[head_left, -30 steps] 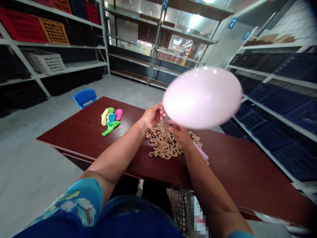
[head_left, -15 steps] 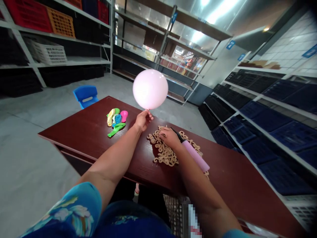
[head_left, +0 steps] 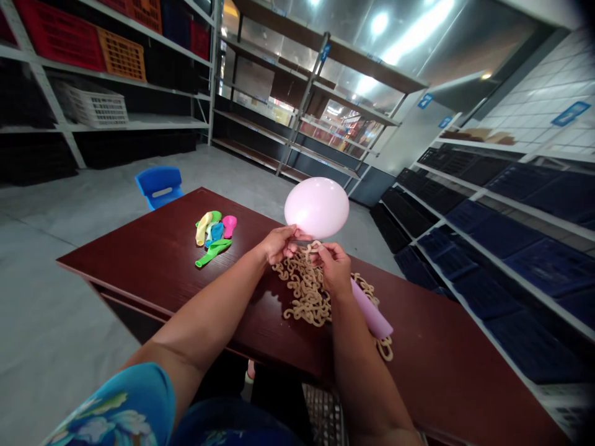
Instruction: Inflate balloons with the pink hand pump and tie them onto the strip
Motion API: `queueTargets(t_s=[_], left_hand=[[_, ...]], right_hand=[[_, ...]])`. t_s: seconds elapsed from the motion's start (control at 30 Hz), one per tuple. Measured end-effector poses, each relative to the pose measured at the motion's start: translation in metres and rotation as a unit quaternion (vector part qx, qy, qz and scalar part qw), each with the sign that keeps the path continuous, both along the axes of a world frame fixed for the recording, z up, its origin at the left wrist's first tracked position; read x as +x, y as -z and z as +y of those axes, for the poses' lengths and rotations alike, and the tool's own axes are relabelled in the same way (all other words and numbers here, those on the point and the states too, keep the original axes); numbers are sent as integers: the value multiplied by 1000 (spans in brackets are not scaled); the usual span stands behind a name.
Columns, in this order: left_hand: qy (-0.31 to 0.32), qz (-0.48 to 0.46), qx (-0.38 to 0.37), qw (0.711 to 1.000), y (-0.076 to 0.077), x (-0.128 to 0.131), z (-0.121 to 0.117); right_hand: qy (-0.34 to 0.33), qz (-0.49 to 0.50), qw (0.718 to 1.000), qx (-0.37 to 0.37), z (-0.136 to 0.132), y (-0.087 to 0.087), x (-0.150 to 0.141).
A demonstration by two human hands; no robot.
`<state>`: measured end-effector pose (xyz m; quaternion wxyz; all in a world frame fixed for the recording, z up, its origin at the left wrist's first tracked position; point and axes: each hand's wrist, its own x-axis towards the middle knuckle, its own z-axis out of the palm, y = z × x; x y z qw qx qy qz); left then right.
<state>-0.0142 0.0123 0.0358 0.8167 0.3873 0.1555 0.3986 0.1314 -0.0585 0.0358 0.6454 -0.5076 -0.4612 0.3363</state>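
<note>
An inflated pale pink balloon point(head_left: 317, 207) hovers over the far edge of the table. My left hand point(head_left: 280, 243) is closed at its underside, pinching the neck, which the fingers mostly hide. Just to the right, my right hand point(head_left: 333, 265) grips a beige cord loop point(head_left: 314, 246) between thumb and fingers, close below the balloon. A heap of similar beige curly cord pieces point(head_left: 307, 297) lies under both hands. Beside my right wrist rests a lilac cylinder point(head_left: 372, 313), likely a balloon hand pump; its black end is hidden behind the hand.
Several flat balloons point(head_left: 214, 238) in green, yellow, blue and pink lie left on the dark red table point(head_left: 153, 248). A blue chair point(head_left: 160, 186) stands beyond the table's left side. Shelves with crates point(head_left: 95, 105) and dark blue bins point(head_left: 493, 266) line the room.
My left hand has brought the balloon right and lower. My right hand has risen from the heap with a beige cord loop and come close to the left hand.
</note>
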Motion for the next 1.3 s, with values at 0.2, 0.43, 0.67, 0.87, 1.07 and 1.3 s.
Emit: queueTargets(t_s=[0.2,0.43,0.67,0.87,1.07,1.3], left_hand=[[8,36,47,998,11,11,-2],[-63,129,158,977,19,25,-9],[-230,239,318,888,22,19,-3],[-189,259,363,875,19,15,-2],[-176,246,365,881,20,19,-4],[-95,47,107,989,21,29,-10]], right_hand=[[28,5,999,23,-3,1,3],[-6,-22,1000,13,-5,0,-1],[6,1,999,35,-9,-10,2],[-11,57,996,67,-3,-27,6],[-56,24,996,58,12,-54,-15],[-196,-126,972,-21,31,-72,-50]])
